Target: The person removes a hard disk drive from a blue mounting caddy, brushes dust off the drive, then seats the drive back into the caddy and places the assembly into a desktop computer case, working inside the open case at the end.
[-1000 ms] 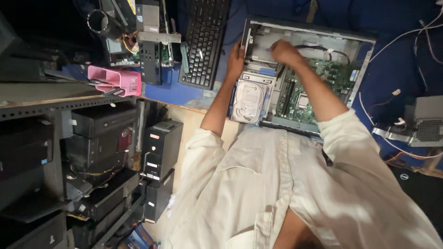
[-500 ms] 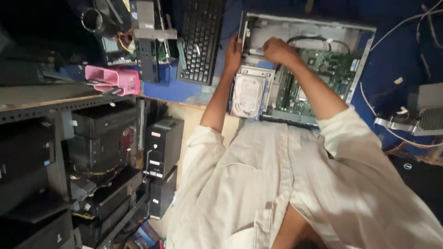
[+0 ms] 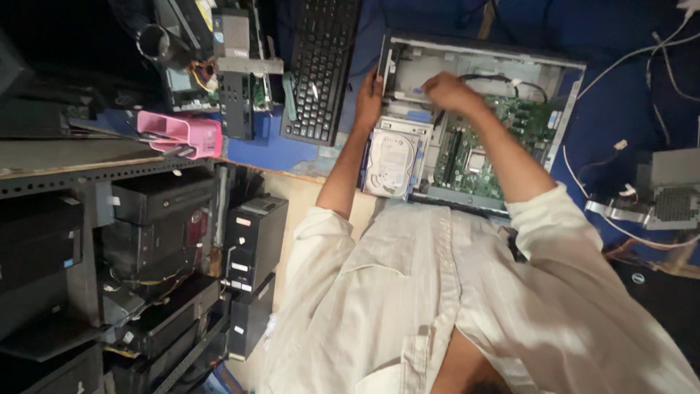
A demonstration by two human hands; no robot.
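the computer case (image 3: 408, 55) is bare matt metal; the hard drive (image 3: 392, 162) has a shiny metal lid. the keyboard (image 3: 321, 69) is matt black plastic, the box (image 3: 191, 133) glossy pink plastic.

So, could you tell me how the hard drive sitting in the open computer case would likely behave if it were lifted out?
The hard drive is a flat metal-faced block, so it is probably rigid and heavy for its size. Its smooth top may be slippery. It looks seated in a blue bracket in the computer case, so it may resist at first.
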